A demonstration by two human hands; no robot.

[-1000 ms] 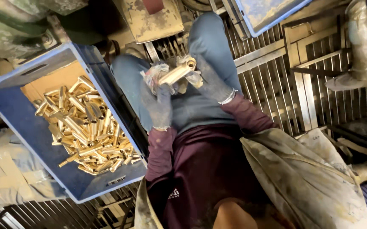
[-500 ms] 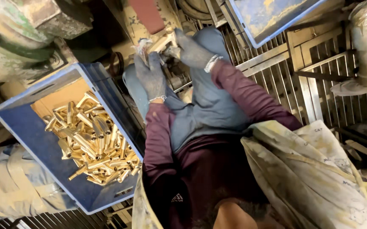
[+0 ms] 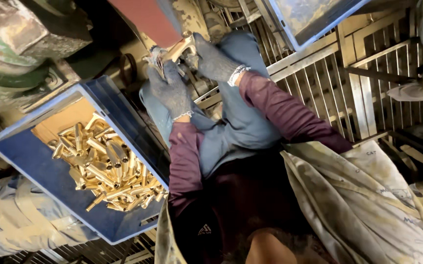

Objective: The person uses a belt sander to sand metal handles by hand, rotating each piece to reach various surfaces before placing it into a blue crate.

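Both gloved hands have risen from the lap toward the red-brown belt. Left hand and right hand clamp a pale brass-coloured metal piece between them, apparently touching the belt. Blue plastic crate of brass pieces sits left.

1. A metal grating of pale, grimy bars forms the floor at the right and far side.
2. A heavy, dirt-caked machine body in worn green and grey fills the far left.
3. A blue-rimmed tray sits at the far right.
4. Soiled pale cloth lies at the near left.
5. Light is dim and warm, with deep shadow under the machine.
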